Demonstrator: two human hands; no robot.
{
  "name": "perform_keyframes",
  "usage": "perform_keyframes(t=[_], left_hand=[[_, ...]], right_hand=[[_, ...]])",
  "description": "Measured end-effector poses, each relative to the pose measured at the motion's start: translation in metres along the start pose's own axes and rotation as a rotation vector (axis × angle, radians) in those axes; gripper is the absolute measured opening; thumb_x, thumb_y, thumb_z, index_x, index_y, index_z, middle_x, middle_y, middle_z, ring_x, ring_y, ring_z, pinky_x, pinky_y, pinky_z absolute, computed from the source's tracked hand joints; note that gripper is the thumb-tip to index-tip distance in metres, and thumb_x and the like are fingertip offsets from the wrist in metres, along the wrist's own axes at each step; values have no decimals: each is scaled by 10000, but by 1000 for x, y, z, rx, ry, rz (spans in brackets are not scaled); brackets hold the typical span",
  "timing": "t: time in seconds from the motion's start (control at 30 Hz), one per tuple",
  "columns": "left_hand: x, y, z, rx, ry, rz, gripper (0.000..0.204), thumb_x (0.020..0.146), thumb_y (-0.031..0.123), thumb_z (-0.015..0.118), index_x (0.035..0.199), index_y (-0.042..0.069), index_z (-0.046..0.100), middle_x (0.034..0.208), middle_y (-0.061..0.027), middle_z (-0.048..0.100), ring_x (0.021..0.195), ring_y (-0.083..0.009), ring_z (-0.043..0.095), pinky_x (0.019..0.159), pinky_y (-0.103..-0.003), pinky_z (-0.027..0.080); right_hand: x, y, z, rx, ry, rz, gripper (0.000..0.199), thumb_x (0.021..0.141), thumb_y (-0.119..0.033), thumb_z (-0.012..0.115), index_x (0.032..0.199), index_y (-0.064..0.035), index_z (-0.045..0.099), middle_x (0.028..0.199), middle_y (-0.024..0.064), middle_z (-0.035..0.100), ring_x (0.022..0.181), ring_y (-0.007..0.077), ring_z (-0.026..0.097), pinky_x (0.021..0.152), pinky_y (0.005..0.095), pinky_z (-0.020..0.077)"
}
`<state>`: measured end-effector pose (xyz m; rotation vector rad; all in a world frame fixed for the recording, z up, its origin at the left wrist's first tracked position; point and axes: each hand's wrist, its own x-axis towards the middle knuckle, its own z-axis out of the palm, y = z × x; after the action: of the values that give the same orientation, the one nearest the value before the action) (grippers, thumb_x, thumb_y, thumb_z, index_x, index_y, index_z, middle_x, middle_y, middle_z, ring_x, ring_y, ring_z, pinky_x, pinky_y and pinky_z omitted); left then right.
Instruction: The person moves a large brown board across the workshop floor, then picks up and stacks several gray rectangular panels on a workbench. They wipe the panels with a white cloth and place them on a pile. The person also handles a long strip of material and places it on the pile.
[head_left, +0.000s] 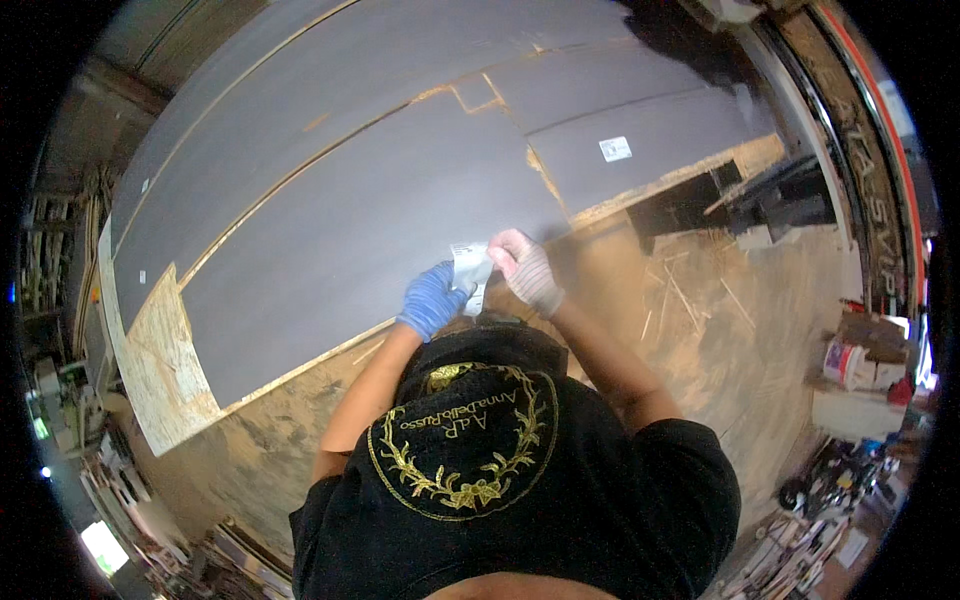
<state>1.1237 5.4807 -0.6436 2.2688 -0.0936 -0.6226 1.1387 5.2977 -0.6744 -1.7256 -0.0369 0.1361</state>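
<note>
My left hand (431, 300), in a blue glove, grips a short strip of white printed labels (468, 262) in front of my body. The fingers of my right hand (526, 272), in a pale striped glove, are pinched together at the strip's upper right edge. Both hands are above the near edge of a large dark grey panel (370, 220), which lies flat with raw wood showing along its edges. A white label (615, 149) is stuck on the grey panel farther right. Whether one label is partly peeled, I cannot tell.
Bare chipboard (165, 370) shows at the panels' left end. Wood slivers (682, 298) lie on the dusty brown floor at right. A white bucket (845, 364) stands near the right rim. Offcuts (240, 560) are piled at lower left, and a long rail (850, 130) runs along the right.
</note>
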Motion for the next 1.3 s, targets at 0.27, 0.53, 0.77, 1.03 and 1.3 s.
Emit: perform_keyframes(t=[0.27,0.53,0.77,1.03,1.3], left_hand=[[-20,-44,27,-413,-135,24,234,848,85,546,1062,-3,583,932,-87,637,806,-155,575,718,-286,470],[-48,-140,90,-497,-177,-15,334,797,54,495,1125,-6,505,937,-86,594,833,-157,546,780,-292,446],[-26,-160,139,406,-299,-87,537,731,72,492,1257,179,468,1194,-147,538,993,-334,559,837,-395,454],[10,-282,255,530,-471,-19,452,778,40,447,1212,150,512,1256,-96,496,1081,-268,522,880,-351,437],[-1,-313,342,458,-380,45,292,795,148,507,1076,115,578,1133,-95,569,1036,-266,545,867,-358,445]], right_hand=[[-49,43,-35,329,416,232,138,878,-132,507,925,-15,564,726,75,596,578,109,531,527,233,444],[-192,119,-44,377,913,610,207,880,-129,529,1002,24,594,874,74,619,723,129,581,623,252,496],[-287,156,4,244,960,808,212,867,-142,553,1000,16,603,859,68,623,748,139,582,633,258,495],[-312,294,12,402,936,857,364,820,-47,581,1170,24,509,1073,122,571,907,180,564,757,266,470],[-208,571,-72,-423,806,418,790,677,-29,689,1357,-53,285,1390,118,347,1200,316,421,918,343,426]])
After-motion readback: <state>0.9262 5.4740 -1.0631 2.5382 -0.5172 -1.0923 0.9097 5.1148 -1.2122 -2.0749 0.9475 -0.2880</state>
